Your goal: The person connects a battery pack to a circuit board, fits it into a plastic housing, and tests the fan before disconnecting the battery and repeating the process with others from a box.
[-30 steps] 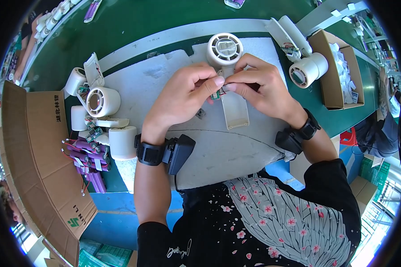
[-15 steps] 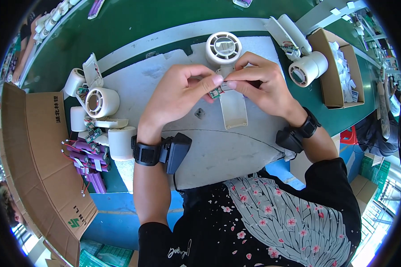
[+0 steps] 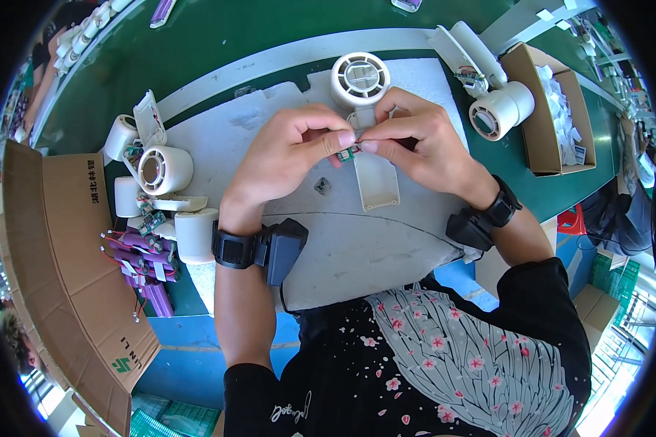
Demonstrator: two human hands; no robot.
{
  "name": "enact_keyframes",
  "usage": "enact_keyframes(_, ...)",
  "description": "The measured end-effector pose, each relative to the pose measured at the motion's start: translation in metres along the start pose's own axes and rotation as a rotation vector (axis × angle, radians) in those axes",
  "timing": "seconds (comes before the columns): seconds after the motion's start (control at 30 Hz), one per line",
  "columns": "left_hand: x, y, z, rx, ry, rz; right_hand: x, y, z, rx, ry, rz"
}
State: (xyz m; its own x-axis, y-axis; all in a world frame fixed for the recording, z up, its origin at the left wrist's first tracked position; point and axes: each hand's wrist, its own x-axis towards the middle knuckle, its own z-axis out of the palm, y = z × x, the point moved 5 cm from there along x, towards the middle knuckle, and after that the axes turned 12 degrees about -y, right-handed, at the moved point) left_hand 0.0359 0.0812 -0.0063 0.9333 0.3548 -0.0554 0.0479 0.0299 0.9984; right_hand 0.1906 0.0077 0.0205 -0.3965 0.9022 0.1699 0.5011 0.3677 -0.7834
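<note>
A white fan-like housing with a round, slotted head (image 3: 361,79) lies on the pale foam sheet, its open handle shell (image 3: 378,188) extending toward me. Over the handle, my left hand (image 3: 288,153) pinches a small green circuit board (image 3: 345,155) between thumb and fingers. My right hand (image 3: 426,142) is closed in a pinch right beside the board, thumb against index finger. A short dark wire seems to run between the fingertips, but what the right one grips is too small to make out. Both hands partly hide the joint between head and handle.
Several similar white housings (image 3: 166,171) stand at left, beside a pile of purple battery packs (image 3: 149,255) with wires. A tall cardboard sheet (image 3: 58,255) borders the left. At right are another opened housing (image 3: 499,113) and a cardboard box (image 3: 536,138) of white pieces.
My right fingertips have moved slightly toward me and closer to my left thumb. A silvery piece visible between the hands earlier is now hidden. The whole view has shifted a little.
</note>
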Motion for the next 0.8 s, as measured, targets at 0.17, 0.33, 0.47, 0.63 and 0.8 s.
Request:
enact_keyframes(0.17, -0.002, 0.004, 0.004, -0.077, 0.005, -0.103, -0.001, 0.002, -0.002, -0.010, 0.031, -0.005)
enact_keyframes(0.33, -0.005, 0.009, 0.006, -0.193, -0.007, -0.111, -0.001, 0.004, -0.003, 0.035, 0.004, -0.008)
enact_keyframes(0.47, -0.004, 0.010, 0.003, -0.138, 0.047, -0.066, -0.001, 0.004, -0.002, 0.042, -0.024, -0.026)
enact_keyframes(0.63, -0.004, 0.009, 0.000, -0.113, 0.043, -0.081, 0.000, 0.004, -0.001, 0.036, -0.033, -0.032)
enact_keyframes(0.8, -0.004, 0.011, 0.002, -0.117, 0.044, -0.058, 0.000, 0.004, -0.001, 0.043, -0.022, -0.017)
